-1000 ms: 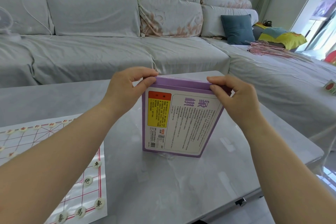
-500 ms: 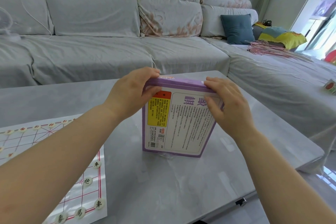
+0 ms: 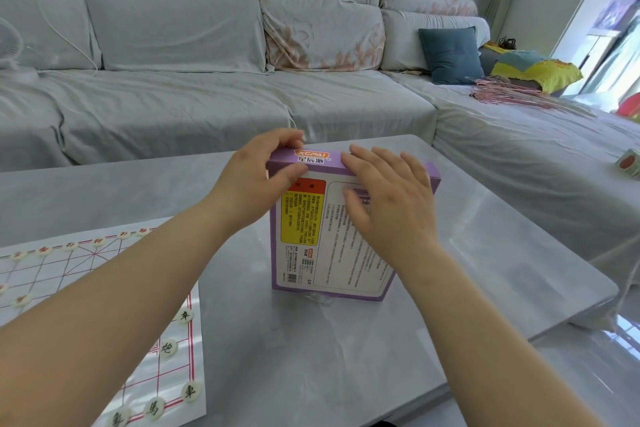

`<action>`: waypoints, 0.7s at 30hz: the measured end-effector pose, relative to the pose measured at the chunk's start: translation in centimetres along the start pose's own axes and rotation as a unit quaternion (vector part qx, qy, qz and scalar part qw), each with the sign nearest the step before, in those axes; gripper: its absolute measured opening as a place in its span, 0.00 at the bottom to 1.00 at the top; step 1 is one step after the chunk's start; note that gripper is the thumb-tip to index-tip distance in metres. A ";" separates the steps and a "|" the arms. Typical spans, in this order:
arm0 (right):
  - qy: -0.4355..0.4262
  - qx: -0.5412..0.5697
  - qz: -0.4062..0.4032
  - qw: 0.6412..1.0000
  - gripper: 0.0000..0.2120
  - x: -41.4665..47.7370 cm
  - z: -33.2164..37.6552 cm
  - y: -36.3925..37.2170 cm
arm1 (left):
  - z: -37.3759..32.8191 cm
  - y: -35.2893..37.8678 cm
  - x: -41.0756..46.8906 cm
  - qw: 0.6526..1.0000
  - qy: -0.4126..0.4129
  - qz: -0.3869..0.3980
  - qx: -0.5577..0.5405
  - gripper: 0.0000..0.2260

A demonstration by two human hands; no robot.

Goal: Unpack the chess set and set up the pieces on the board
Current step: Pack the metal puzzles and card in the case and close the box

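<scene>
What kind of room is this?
Probably a living room at home: a long grey sofa with a blue cushion, and a low table in front holding a game board.

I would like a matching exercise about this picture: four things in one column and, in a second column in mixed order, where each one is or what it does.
Things:
1. purple box
2. left hand
3. right hand
4. paper chess board

Places:
a. lies flat at the left of the grey table, round pieces on it
b. pinches the box's top left corner
c. stands on its edge on the table
d. rests with straight fingers on the box's printed face

Pairs: 1-c, 2-b, 3-d, 4-a
</scene>
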State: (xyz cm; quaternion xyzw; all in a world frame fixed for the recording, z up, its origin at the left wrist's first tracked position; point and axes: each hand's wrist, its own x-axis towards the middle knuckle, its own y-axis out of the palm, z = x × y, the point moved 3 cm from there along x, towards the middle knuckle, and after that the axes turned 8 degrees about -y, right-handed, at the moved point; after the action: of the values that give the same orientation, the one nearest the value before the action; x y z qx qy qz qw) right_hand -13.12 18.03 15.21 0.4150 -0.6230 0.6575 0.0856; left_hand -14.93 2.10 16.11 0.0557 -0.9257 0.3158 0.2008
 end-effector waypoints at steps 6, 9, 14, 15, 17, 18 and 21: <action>0.002 0.062 -0.020 0.998 0.20 -0.8 0.1 -0.6 | 0.3 -0.2 -0.7 0.991 -0.084 0.078 -0.073 0.22; 0.079 0.138 -0.110 0.981 0.20 -2.5 -0.3 -2.0 | 0.0 -0.9 -1.6 0.990 -0.078 0.080 -0.084 0.18; 0.485 0.435 -0.144 0.745 0.21 -7.6 -2.7 -4.4 | -0.8 -1.4 -5.5 0.993 -0.040 0.058 -0.095 0.18; 0.536 0.497 -0.115 0.672 0.22 -8.7 -3.0 -4.4 | -0.9 -1.4 -6.5 0.993 -0.033 0.053 -0.101 0.20; 0.581 0.586 -0.047 0.562 0.22 -10.6 -2.8 -4.3 | -0.9 -1.3 -8.7 0.993 -0.009 0.049 -0.103 0.21; 0.585 0.614 -0.010 0.530 0.20 -11.4 -2.4 -4.3 | -0.9 -1.1 -9.8 0.994 0.006 0.052 -0.093 0.20; 0.580 0.647 0.076 0.489 0.18 -13.7 -1.6 -4.6 | -0.3 0.0 -12.8 0.995 0.032 0.058 -0.073 0.19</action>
State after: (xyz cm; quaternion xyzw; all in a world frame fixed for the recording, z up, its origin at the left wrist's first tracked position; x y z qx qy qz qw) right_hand -2.17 25.98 9.90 -0.1702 0.1392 0.9719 0.0846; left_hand -3.15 1.96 11.17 -0.0227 -0.9409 0.2604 0.2153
